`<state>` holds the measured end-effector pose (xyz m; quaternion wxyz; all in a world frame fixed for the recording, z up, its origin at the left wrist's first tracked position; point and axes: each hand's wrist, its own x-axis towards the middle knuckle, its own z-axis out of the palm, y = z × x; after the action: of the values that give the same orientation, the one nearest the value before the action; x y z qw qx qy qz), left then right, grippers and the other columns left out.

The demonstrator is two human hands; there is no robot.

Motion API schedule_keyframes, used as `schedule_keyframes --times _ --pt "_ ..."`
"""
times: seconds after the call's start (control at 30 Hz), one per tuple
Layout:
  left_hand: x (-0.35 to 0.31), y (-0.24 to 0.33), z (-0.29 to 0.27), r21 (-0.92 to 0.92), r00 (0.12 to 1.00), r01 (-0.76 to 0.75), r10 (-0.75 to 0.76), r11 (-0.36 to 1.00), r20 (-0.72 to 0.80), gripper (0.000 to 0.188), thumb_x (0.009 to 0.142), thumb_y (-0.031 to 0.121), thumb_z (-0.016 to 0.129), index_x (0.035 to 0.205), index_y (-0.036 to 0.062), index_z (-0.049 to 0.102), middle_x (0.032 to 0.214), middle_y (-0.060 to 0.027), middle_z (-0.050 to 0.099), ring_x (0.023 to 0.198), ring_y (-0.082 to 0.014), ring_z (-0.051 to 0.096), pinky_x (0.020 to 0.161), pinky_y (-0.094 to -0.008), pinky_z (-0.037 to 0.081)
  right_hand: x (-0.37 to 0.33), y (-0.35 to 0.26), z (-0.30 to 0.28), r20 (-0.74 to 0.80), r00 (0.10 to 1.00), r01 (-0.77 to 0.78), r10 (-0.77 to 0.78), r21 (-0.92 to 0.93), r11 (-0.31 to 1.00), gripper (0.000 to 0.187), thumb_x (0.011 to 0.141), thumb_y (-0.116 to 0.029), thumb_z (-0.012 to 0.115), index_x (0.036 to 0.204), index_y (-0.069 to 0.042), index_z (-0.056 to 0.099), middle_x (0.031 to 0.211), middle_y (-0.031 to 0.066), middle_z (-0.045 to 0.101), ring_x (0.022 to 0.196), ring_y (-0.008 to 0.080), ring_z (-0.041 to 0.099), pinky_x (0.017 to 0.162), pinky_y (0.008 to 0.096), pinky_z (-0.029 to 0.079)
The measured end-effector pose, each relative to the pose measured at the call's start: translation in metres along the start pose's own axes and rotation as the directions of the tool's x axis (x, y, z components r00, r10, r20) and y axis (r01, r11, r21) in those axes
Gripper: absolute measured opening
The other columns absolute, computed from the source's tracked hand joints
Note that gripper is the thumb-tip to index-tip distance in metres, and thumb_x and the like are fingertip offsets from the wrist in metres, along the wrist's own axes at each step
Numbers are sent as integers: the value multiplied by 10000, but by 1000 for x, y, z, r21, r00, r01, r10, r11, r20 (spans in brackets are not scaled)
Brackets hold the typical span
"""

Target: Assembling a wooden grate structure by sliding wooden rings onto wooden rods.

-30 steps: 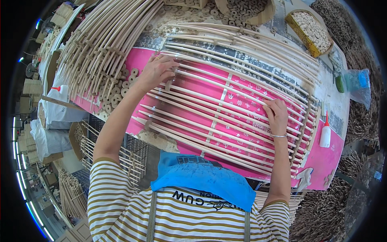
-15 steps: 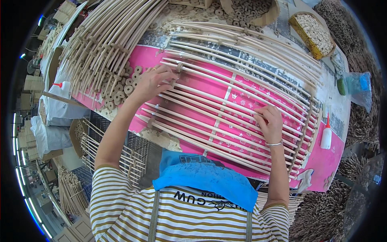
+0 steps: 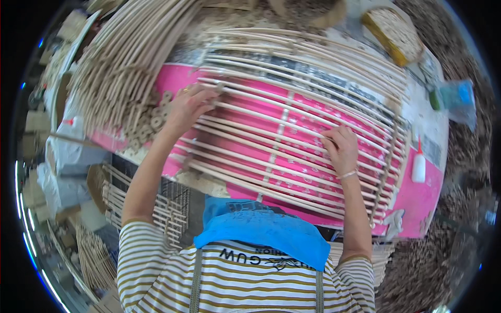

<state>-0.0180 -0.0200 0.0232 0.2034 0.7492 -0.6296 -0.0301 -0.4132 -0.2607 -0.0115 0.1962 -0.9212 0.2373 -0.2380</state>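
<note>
Long pale wooden rods (image 3: 245, 134) lie side by side across a bright pink sheet (image 3: 175, 78) on the table. Their right ends pass through a line of small brown wooden rings (image 3: 389, 166). At the left end of one rod, my left hand (image 3: 189, 108) is closed with thumb and fingers round what looks like a wooden ring; blur and the fingers partly hide it. Another ring (image 3: 219, 86) sits on the neighbouring rod just beyond. Farther right, my right hand (image 3: 342, 150) pinches a rod between thumb and fingertips, the other fingers curled.
Loose rings (image 3: 156, 121) lie left of my left hand, beside a large heap of ringed rods (image 3: 125, 57). A red-tipped white glue bottle (image 3: 419, 167) stands at the right. At the far right are a yellow box of pale pieces (image 3: 392, 36) and a plastic bag (image 3: 458, 101).
The whole view has shifted a little, so the table appears slightly farther left and up, with more blur. Both hands stay at nearly the same places on the rods.
</note>
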Motion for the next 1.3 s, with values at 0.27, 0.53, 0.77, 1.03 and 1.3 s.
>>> schedule_keyframes --times 0.27,0.53,0.77,1.03,1.3 --pt "-2 3 -4 109 998 26 -20 994 -58 434 880 144 765 1308 111 705 1195 -87 670 1139 -316 639 963 -438 460 -2 -3 11 -129 992 -22 14 -59 998 123 886 -238 778 982 -160 774 967 9 672 995 237 613 873 416 459" --pt "9 36 7 26 997 -3 6 1000 -79 385 934 201 750 1299 89 707 1254 -72 673 1118 -282 644 974 -415 442 -26 -33 -12 -218 974 -67 66 2 998 130 889 -185 768 1009 -136 765 1011 28 675 1014 249 623 876 414 466" --pt "13 65 21 -124 999 -8 4 992 -35 347 969 141 715 1311 82 714 1289 -110 669 1097 -302 674 993 -424 471 -47 -64 -11 -203 976 -52 85 166 985 129 897 -166 768 1012 -107 762 998 52 684 967 268 641 842 419 495" --pt "25 97 33 -64 988 -144 140 988 -59 325 967 51 644 1280 87 726 1244 -125 721 1168 -350 655 1010 -450 485 -66 -91 -9 -123 988 -55 97 310 949 131 928 -156 757 1037 -84 767 989 84 709 928 270 690 800 403 538" --pt "58 133 89 -90 948 -318 317 944 -24 385 873 86 698 1251 147 738 1385 -124 668 1269 -331 643 1054 -481 523 -78 -105 -20 -18 985 -157 173 347 925 137 875 -80 789 1011 -62 789 934 113 722 890 300 693 776 402 542"
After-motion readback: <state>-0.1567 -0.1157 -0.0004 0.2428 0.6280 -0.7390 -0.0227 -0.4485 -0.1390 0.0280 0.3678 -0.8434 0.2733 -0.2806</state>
